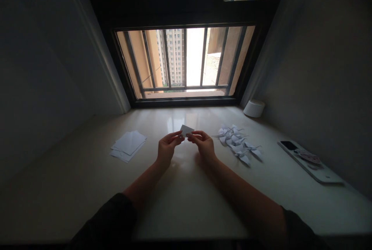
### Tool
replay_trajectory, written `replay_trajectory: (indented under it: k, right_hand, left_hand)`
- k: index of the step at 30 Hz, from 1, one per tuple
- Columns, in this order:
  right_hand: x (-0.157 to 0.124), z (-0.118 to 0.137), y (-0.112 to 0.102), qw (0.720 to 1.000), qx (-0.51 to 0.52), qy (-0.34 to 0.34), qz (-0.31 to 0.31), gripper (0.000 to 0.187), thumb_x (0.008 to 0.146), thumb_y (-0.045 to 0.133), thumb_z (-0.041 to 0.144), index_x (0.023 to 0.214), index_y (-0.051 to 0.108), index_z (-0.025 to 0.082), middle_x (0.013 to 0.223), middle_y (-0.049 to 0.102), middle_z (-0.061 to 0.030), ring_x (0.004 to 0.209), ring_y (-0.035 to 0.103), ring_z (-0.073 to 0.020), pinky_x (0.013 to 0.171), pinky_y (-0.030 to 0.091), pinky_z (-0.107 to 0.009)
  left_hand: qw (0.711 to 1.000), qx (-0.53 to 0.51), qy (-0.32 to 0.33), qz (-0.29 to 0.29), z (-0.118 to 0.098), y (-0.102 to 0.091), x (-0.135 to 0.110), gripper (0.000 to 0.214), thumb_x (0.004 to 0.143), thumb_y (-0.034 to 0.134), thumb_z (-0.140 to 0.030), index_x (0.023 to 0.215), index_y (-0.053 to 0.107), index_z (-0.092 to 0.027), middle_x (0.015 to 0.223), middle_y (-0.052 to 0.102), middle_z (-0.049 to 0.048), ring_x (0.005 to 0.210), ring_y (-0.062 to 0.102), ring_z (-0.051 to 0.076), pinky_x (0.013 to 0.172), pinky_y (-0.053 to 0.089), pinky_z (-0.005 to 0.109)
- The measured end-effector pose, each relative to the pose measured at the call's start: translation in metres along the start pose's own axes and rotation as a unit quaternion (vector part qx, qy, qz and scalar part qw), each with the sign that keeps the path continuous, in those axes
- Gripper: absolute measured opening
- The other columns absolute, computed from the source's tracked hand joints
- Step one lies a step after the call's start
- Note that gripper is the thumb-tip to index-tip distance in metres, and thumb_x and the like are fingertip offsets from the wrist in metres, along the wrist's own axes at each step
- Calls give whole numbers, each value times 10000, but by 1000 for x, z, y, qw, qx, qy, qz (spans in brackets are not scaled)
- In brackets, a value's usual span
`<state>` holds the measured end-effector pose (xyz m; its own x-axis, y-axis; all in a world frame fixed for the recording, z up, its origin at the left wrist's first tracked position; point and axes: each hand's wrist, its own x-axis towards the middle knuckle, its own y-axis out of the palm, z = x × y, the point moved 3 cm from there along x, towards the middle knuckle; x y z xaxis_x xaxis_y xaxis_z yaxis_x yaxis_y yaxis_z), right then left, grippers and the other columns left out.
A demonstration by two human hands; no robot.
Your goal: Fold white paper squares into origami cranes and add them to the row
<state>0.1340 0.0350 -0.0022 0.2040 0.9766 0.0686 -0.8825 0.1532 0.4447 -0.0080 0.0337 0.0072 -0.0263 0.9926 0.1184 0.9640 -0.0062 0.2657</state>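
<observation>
A small folded piece of white paper is held up above the pale tabletop, in front of the window. My left hand pinches its left lower edge with fingers closed. My right hand pinches its right lower edge the same way. Both forearms reach forward from the bottom of the view. A stack of flat white paper sheets lies to the left of my left hand. A heap of several folded white paper figures lies to the right of my right hand.
A barred window stands behind the table. A white round container sits at the back right corner. A long white tray with a dark phone and small items lies near the right wall. Dark walls close in on both sides.
</observation>
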Motion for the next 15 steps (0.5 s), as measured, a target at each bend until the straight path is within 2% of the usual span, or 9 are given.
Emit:
replay_trajectory:
  k: [6, 11, 15]
  right_hand:
    - [3, 0, -2, 1000, -5, -20, 21, 378, 501, 820, 369, 627, 509, 195, 533, 629, 27, 571, 642, -173, 600, 471, -285]
    - [3, 2, -3, 998, -39, -38, 44, 388, 506, 818, 382, 621, 497, 197, 551, 631, 18, 601, 654, -184, 617, 490, -293]
    - [4, -1, -3, 997, -42, -34, 54, 386, 512, 813, 386, 615, 492, 197, 547, 624, 21, 589, 649, -179, 614, 491, -293]
  left_hand:
    - [997, 58, 43, 16, -7, -1, -1, 615, 653, 746, -344, 1207, 529, -186, 742, 716, 56, 787, 675, 211, 770, 492, 338]
    - [996, 88, 20, 23, -2, -4, 1, 527, 623, 769, -332, 1087, 591, -157, 762, 711, 73, 758, 668, 205, 724, 494, 312]
    - [998, 59, -27, 18, 3, -6, 4, 489, 600, 785, -321, 1020, 619, -133, 759, 712, 76, 752, 664, 197, 755, 492, 327]
